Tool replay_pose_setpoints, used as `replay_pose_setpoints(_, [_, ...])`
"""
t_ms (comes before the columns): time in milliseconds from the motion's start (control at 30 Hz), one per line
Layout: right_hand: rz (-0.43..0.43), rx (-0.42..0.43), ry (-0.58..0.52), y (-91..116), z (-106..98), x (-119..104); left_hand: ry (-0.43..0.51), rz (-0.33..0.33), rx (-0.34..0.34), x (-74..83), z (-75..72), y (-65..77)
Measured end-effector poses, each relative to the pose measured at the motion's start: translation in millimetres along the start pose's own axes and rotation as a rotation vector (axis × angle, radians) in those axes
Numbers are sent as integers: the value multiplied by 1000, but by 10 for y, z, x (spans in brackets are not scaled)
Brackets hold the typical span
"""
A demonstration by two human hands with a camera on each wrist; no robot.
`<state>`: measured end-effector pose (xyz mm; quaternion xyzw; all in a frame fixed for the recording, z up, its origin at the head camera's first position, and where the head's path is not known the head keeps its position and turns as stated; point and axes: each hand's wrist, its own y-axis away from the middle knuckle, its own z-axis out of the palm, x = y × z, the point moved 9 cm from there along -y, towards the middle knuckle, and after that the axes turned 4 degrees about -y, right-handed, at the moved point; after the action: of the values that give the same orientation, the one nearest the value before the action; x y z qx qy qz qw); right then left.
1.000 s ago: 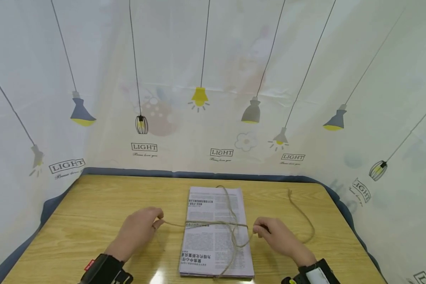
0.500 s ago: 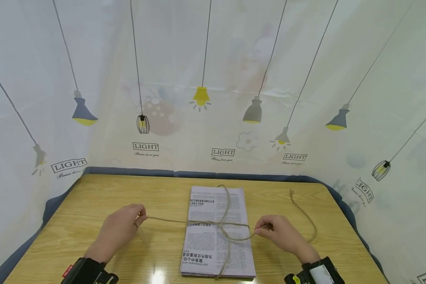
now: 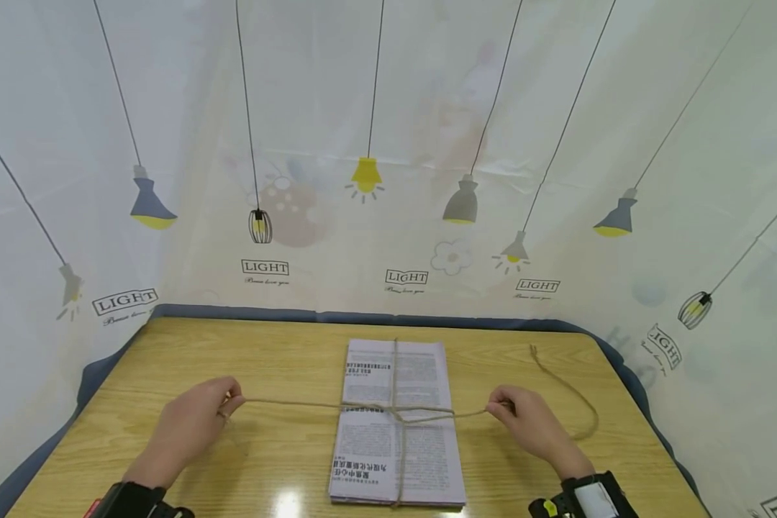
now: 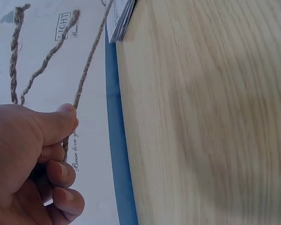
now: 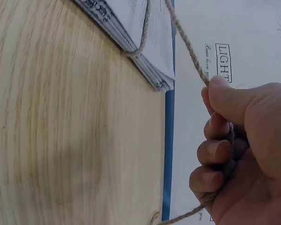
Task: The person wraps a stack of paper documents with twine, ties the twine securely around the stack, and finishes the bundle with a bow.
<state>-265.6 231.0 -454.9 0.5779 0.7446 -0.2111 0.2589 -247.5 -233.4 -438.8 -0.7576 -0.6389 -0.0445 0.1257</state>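
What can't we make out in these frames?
Head: any string under the newspaper stack, hidden by the stack itself.
Head: how the string crosses itself mid-stack, too small.
Head: the stack's small print, too small to read.
Left wrist: string inside the left grip, covered by fingers.
Right wrist: part of the stack, cut off by the top edge.

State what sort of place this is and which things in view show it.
Probably an indoor work space: a wood-grain table, a wrinkled, lamp-printed backdrop behind it, and a newspaper stack lying on the table, crossed by twine.
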Motion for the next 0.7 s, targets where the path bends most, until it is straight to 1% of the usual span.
replay_pose_setpoints(167, [40, 43, 37, 29, -46, 141, 8, -16, -32, -78, 8, 21])
replay_pose_setpoints(333, [72, 62, 54, 55, -54, 276, 1, -31, -65, -135, 19, 38])
replay_pose_setpoints(500, [105, 70, 70, 91, -64, 385, -11, -75, -113, -229, 73, 41])
replay_pose_setpoints(700, [107, 88, 68, 108, -76, 421, -19, -103, -133, -296, 172, 21])
